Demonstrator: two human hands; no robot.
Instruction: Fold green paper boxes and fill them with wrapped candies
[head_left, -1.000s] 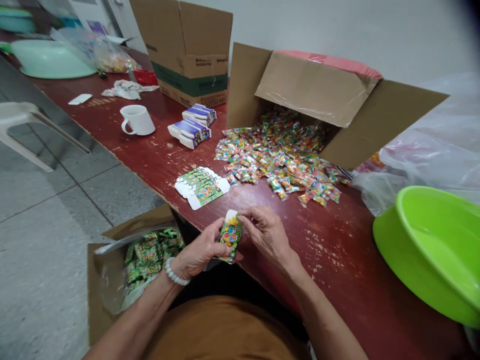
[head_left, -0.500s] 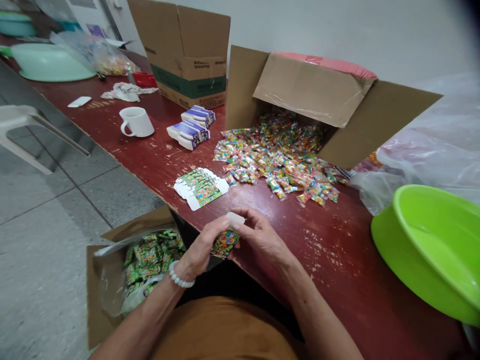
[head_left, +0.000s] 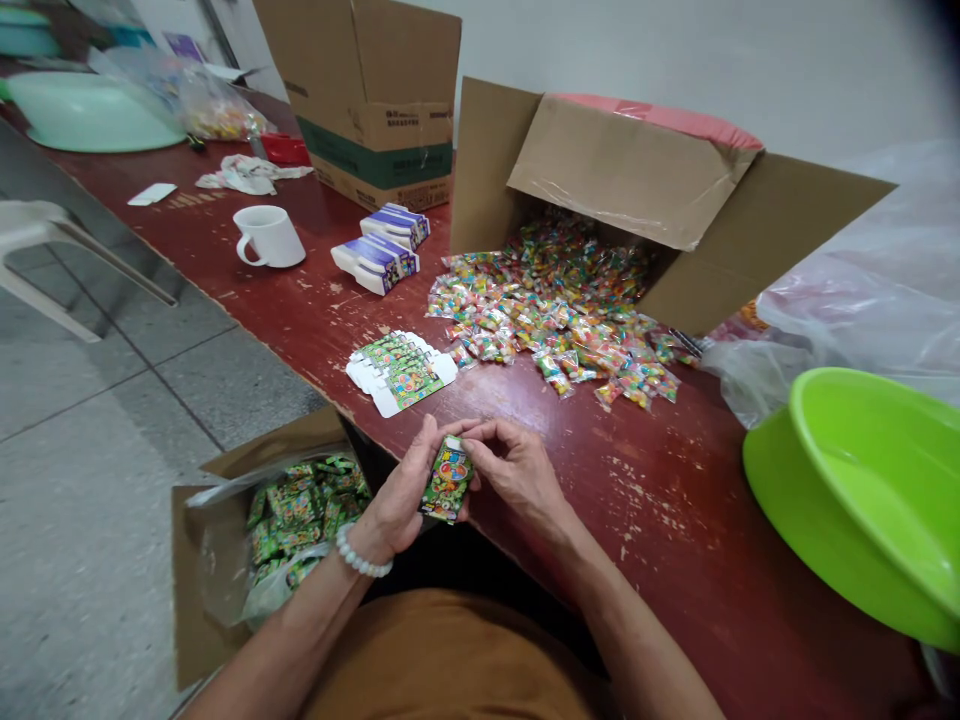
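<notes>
1. While the left hand [head_left: 397, 500] cradles a small green printed carton [head_left: 448, 483] above the front edge of a red table [head_left: 292, 315], fingers wrapped behind it and thumb upright alongside, the right hand [head_left: 521, 475] pinches its top corner between thumb and forefinger.
2. Uneven pressure from that pinch could crease the thin-looking card at the top end.
3. A slack left grip might let the carton slip over the edge, perhaps toward the plastic-lined cardboard box [head_left: 189, 590] of green packets [head_left: 300, 510] below.
4. A stray left wrist could sweep the fanned flat cartons [head_left: 416, 380] off the tabletop.
5. Chipped paint scars the table, where candy sachets [head_left: 547, 335] spill from a tipped cardboard box [head_left: 630, 180] near a white mug [head_left: 276, 238] and a lime-green basin [head_left: 780, 490].
6. A white plastic stool [head_left: 45, 225] stands on grey tiles [head_left: 90, 510]; a pale wall [head_left: 600, 45] backs the scene.
</notes>
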